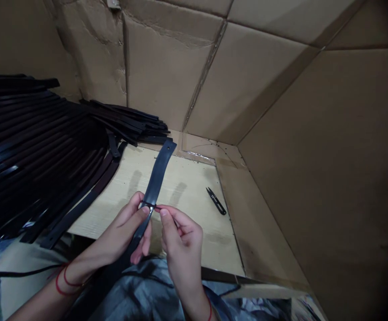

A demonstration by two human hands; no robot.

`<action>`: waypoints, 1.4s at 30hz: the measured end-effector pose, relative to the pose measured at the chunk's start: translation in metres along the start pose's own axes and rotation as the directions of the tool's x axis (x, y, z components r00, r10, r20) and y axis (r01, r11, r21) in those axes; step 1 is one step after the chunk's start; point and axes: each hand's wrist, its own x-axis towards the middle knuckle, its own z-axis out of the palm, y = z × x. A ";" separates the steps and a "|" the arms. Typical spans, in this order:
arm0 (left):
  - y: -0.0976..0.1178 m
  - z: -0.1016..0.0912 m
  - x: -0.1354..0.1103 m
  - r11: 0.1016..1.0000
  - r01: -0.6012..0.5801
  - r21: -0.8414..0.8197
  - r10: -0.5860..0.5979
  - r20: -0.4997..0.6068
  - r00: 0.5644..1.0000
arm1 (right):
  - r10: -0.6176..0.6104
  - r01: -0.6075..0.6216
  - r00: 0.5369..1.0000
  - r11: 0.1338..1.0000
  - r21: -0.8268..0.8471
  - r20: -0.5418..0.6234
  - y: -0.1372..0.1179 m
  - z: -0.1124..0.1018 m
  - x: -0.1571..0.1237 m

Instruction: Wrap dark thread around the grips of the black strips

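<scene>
A long black strap (158,174) with a small hole near its far end slants up from my lap over the board. My left hand (130,227) is closed around it, thumb on top near a dark band or cord wrapped across the strap. At the strap's right edge, my right hand (182,236) pinches a thin dark cord (158,207) between thumb and forefinger; the cord runs to the wrapped spot. The strap's lower part passes out of sight behind my left hand and arm.
Black thread snips (216,201) lie on the pale board (194,178) to the right. Many black straps (40,156) are piled at the left, with a smaller bundle (130,120) behind. Cardboard walls (173,67) enclose the back and right side.
</scene>
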 end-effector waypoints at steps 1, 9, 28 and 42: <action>0.000 0.001 -0.001 1.000 -0.011 0.005 0.011 0.002 1.000 | -0.003 0.003 1.000 1.000 0.010 0.001 0.000 -0.001 -0.001; -0.001 0.007 -0.011 0.992 -0.015 -0.123 0.023 0.063 0.998 | 0.094 -0.094 0.995 0.963 0.253 0.014 -0.001 -0.011 0.000; 0.006 0.014 -0.010 0.993 0.112 0.027 -0.114 0.124 0.986 | 0.107 -0.169 0.967 0.949 0.265 0.232 -0.011 -0.015 0.006; 0.009 0.021 -0.019 0.994 -0.093 -0.053 0.091 -0.034 0.995 | 0.053 -0.093 0.988 0.953 0.287 0.144 -0.006 -0.015 -0.005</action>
